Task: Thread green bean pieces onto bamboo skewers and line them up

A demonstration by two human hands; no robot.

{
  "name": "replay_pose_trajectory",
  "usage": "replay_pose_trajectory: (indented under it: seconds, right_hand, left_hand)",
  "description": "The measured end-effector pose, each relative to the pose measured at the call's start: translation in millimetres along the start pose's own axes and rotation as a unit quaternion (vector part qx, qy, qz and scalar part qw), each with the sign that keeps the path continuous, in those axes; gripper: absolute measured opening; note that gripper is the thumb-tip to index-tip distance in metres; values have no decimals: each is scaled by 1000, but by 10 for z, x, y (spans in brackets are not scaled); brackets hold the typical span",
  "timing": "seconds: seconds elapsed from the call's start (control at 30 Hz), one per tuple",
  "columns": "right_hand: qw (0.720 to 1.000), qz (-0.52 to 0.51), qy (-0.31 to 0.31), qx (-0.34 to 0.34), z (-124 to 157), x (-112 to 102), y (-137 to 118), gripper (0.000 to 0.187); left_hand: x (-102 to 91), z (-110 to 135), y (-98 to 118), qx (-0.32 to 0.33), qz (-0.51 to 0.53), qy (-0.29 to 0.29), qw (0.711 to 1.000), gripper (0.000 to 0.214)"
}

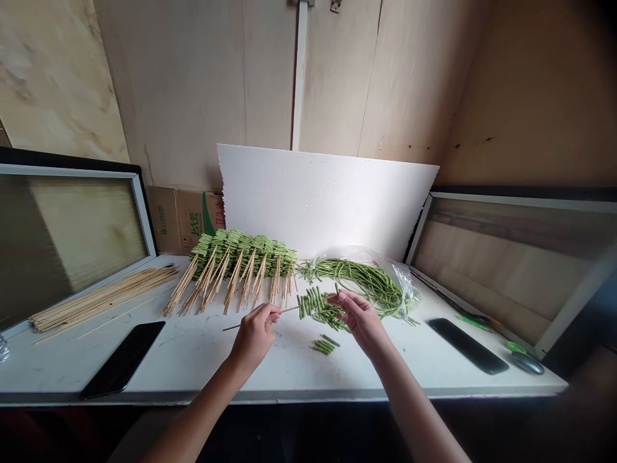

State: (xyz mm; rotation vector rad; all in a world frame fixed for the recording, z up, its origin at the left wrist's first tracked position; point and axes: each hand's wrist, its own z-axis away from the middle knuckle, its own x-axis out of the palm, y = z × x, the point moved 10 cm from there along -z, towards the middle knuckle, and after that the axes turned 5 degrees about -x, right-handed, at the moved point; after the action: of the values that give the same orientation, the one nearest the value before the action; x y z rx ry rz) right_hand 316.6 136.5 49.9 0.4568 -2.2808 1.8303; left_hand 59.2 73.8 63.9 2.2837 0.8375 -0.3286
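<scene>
My left hand (255,331) is closed round a thin wooden skewer (288,310), whose bare end sticks out to the left. Several short pieces of green bean (311,302) are threaded crosswise on its other end. My right hand (357,316) pinches one cut bean piece (337,289) at the skewer's tip. Under the hands lies a heap of cut bean pieces (332,316), partly hidden. Nearer to me a small group of cut pieces (326,345) rests on the white table (270,373).
Stacked bean skewers (236,251) stand at the back, sticks toward me. Bare skewers (103,296) lie at left near a black phone (124,359). Long beans (371,280) in a clear bag, a dark flat object (467,345) and a mouse (527,363) are at right. A white board (328,199) stands behind.
</scene>
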Motion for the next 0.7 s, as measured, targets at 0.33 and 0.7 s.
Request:
replay_pose_trajectory:
  seconds: [0.33,0.7]
  right_hand:
    - [998,36,46,-38,-5,-57,25,33]
    - [992,41,67,-97,36,-39,76,30]
  left_hand:
    - [-7,7,48,22,-26,-6,999,45]
    - [-19,-7,64,28,-33,-4,999,48]
